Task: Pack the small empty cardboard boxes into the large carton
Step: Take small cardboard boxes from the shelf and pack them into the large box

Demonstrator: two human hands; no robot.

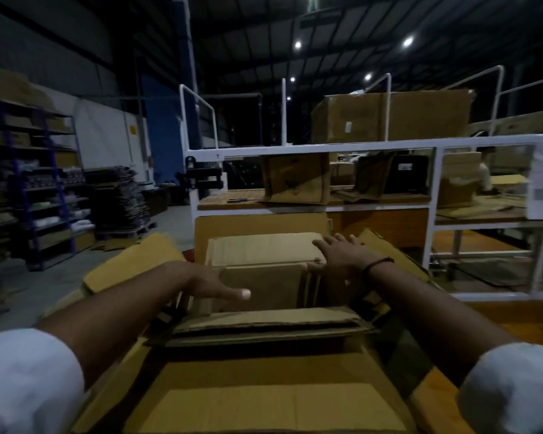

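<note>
Small box: it is at the far end of the large carton, between my two hands, with its upper part above the carton's opening. Its long axis runs left to right across my view. One broad face points up and slightly toward me. The other broad face, lower and in shadow, points straight at me.

Left grip: it is at the box's left end, with the thumb laid out straight along the near face and pointing right. The fingers are hidden behind the box, so I cannot tell whether this grip is clamped.

Right grip: the fingers are spread flat over the right corner of the upper face, and the thumb is tucked against the edge below it. This grip pinches that corner. There is a dark band on the wrist.

Large carton: it is open, with its flaps splayed outward to the left, the right and toward me. Inside, nearer to me than the held box, lie flat cardboard pieces, their long edges also running left to right.

Surroundings: a white metal rack stands just beyond the carton and carries brown cartons. Blue shelving stands well off to the left.
</note>
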